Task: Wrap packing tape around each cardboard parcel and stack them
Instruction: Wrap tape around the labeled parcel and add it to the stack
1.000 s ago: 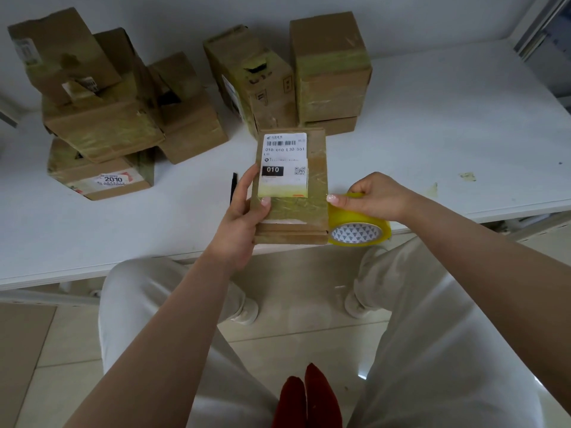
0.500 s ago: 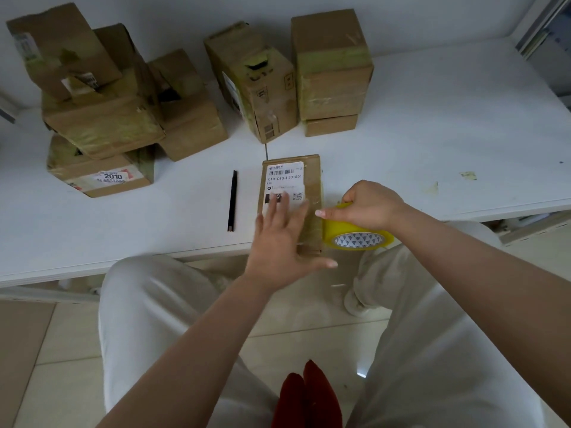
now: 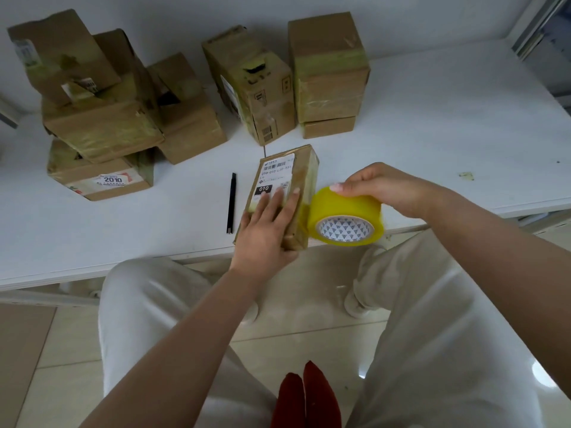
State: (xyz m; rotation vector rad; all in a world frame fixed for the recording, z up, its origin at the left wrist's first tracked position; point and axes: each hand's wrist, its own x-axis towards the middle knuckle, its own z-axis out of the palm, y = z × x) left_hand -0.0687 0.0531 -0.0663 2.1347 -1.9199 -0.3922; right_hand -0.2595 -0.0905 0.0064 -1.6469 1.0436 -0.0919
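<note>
A: How much is judged done?

B: Taped parcels [image 3: 102, 118] are seen piled at the far left and far centre; one flat parcel [image 3: 284, 193] at the near table [image 3: 432, 125] edge is being wrapped.

A: How is it held?

B: It is pressed flat under the spread left hand [image 3: 265, 230]; the yellow tape roll [image 3: 346, 216], touching its right side, is clasped by the right hand [image 3: 383, 186].

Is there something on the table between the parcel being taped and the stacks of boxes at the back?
Nothing visible blocks it. The parcel, under the left hand, has bare table between it and the stacks. The black pen lies to its left, off that path. The right hand holds the tape roll beside it.
</note>
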